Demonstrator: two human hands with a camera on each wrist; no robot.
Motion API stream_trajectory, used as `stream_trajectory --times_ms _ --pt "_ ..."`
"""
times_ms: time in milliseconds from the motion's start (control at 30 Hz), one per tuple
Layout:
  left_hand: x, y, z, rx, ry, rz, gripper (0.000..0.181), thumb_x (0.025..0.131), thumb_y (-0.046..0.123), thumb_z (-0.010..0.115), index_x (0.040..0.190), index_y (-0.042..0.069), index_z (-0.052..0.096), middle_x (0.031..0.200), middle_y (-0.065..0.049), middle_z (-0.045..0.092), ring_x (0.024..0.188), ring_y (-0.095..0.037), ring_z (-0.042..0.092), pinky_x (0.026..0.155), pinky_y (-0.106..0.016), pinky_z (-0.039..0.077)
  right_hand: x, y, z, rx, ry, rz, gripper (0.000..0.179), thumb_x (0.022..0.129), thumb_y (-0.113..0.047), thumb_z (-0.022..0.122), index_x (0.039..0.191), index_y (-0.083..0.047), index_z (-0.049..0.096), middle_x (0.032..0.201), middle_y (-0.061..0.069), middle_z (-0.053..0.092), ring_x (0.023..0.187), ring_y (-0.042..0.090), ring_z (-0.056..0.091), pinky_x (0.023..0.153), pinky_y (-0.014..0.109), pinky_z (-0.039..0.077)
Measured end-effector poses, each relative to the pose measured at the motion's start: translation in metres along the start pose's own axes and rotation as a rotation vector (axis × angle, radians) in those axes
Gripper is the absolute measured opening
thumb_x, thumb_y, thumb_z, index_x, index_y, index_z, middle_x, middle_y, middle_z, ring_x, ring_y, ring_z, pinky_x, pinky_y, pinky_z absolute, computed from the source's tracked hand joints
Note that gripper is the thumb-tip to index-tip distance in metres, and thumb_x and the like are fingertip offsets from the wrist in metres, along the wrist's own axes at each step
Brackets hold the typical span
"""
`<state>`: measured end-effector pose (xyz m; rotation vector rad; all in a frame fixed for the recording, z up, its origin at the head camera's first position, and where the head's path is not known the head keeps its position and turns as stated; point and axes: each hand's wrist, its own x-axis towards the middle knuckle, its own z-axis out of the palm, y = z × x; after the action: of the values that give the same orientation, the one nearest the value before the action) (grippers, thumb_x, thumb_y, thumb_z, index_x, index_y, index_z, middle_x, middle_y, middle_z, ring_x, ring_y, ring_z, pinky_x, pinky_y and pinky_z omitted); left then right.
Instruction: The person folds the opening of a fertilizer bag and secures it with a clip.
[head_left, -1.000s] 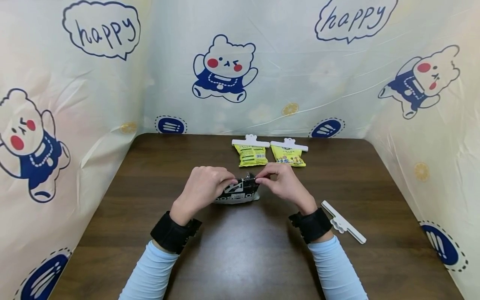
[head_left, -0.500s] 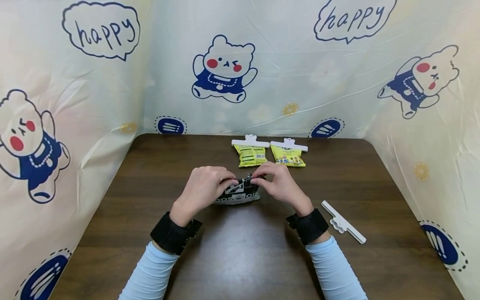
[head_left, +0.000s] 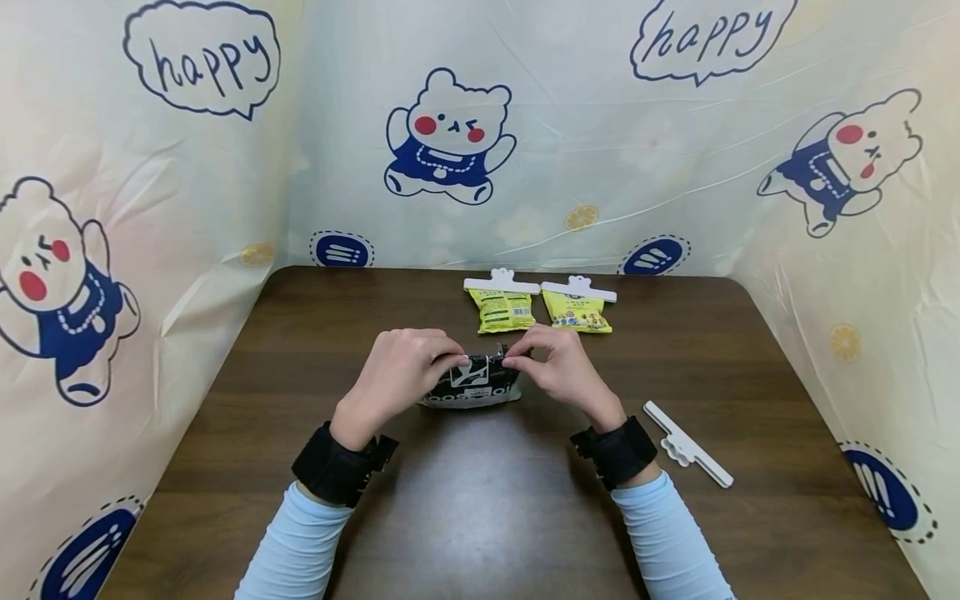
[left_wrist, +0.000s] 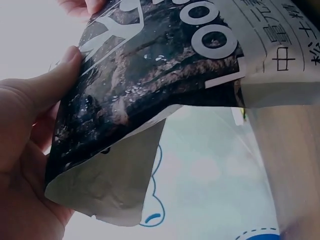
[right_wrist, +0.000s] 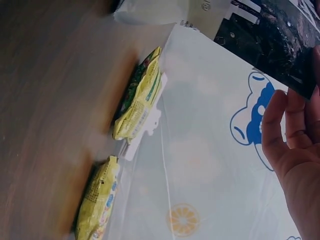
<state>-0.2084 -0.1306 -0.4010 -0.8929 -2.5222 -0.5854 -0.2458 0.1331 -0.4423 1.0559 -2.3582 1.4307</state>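
A black and pale grey snack bag [head_left: 474,382] with white lettering stands mid-table between the two hands. My left hand [head_left: 405,367] pinches the left part of its top edge between thumb and fingers; the left wrist view shows the thumb [left_wrist: 70,62] lying on the bag's dark printed face. At the right end of the top edge, my right hand [head_left: 558,367] pinches the bag as well. From the right wrist, the bag's dark corner [right_wrist: 300,75] shows between the fingers, with the other fingers [right_wrist: 295,120] loosely bent below it.
Behind the bag lie two small yellow packets, the left one [head_left: 504,312] and the right one [head_left: 577,313], each with a white clip across its top. A loose white sealing clip [head_left: 688,443] rests to the right of my right wrist. Printed curtains [head_left: 337,150] surround the brown table [head_left: 480,517].
My right hand has shifted slightly left along the bag's top edge. My left hand has slid a little left, uncovering more of the bag's printed front.
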Motion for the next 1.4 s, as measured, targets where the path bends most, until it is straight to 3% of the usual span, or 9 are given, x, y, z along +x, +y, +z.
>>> stream_trajectory --times_ms 100,333,600,800,933,1067,1400 --pt "0.000 0.001 0.001 -0.010 0.013 0.015 0.006 0.092 0.021 0.081 0.090 0.015 0.084 0.080 0.003 0.079 0.064 -0.012 0.069 0.050 -0.032 0.050 0.000 0.000 0.000 0.009 0.006 -0.005 0.011 0.086 -0.001 0.084 0.085 -0.012 0.082 0.082 0.006 0.077 0.081 0.017 0.069 0.074 0.059 0.056" --pt "0.000 0.002 0.005 -0.014 0.032 0.033 0.006 0.093 0.020 0.080 0.091 0.015 0.083 0.081 0.003 0.078 0.063 -0.012 0.068 0.048 -0.032 0.047 0.000 -0.003 -0.002 0.052 -0.024 0.034 0.011 0.090 -0.002 0.081 0.087 -0.013 0.079 0.084 0.005 0.072 0.080 0.019 0.065 0.072 0.053 0.055" --pt "-0.001 0.003 0.007 -0.026 0.046 0.025 0.007 0.093 0.021 0.080 0.091 0.015 0.083 0.080 0.002 0.078 0.064 -0.014 0.068 0.050 -0.033 0.049 0.000 -0.009 0.003 0.009 -0.055 0.038 0.008 0.092 -0.011 0.081 0.098 -0.015 0.078 0.092 0.003 0.072 0.086 0.017 0.063 0.075 0.046 0.057" --pt "0.000 0.002 0.005 -0.048 0.007 -0.001 0.008 0.094 0.023 0.079 0.095 0.016 0.084 0.083 0.003 0.078 0.068 -0.012 0.068 0.054 -0.033 0.051 0.002 -0.009 0.008 0.000 -0.006 0.008 0.007 0.091 -0.008 0.081 0.093 -0.015 0.080 0.086 0.003 0.072 0.084 0.016 0.063 0.072 0.042 0.057" --pt "-0.001 -0.003 -0.002 -0.087 -0.053 -0.029 0.010 0.094 0.026 0.080 0.098 0.018 0.084 0.087 0.005 0.078 0.074 -0.010 0.068 0.060 -0.032 0.054 0.002 -0.008 0.007 -0.008 -0.003 0.002 0.009 0.091 -0.007 0.081 0.093 -0.015 0.081 0.088 0.003 0.075 0.085 0.016 0.066 0.072 0.041 0.058" --pt "-0.002 -0.009 -0.011 -0.117 -0.073 -0.054 0.009 0.091 0.026 0.083 0.095 0.018 0.085 0.087 0.006 0.076 0.074 -0.009 0.067 0.061 -0.033 0.055 0.003 -0.007 0.006 -0.013 -0.007 0.006 0.008 0.091 -0.008 0.081 0.092 -0.015 0.082 0.089 0.002 0.076 0.086 0.015 0.066 0.073 0.042 0.058" --pt "-0.003 -0.009 -0.014 -0.089 -0.071 0.001 0.004 0.091 0.020 0.082 0.092 0.017 0.084 0.083 0.006 0.074 0.069 -0.007 0.066 0.057 -0.031 0.052 0.002 -0.009 0.007 0.012 0.008 -0.021 0.009 0.089 -0.003 0.082 0.087 -0.012 0.081 0.084 0.004 0.077 0.083 0.017 0.066 0.072 0.048 0.055"
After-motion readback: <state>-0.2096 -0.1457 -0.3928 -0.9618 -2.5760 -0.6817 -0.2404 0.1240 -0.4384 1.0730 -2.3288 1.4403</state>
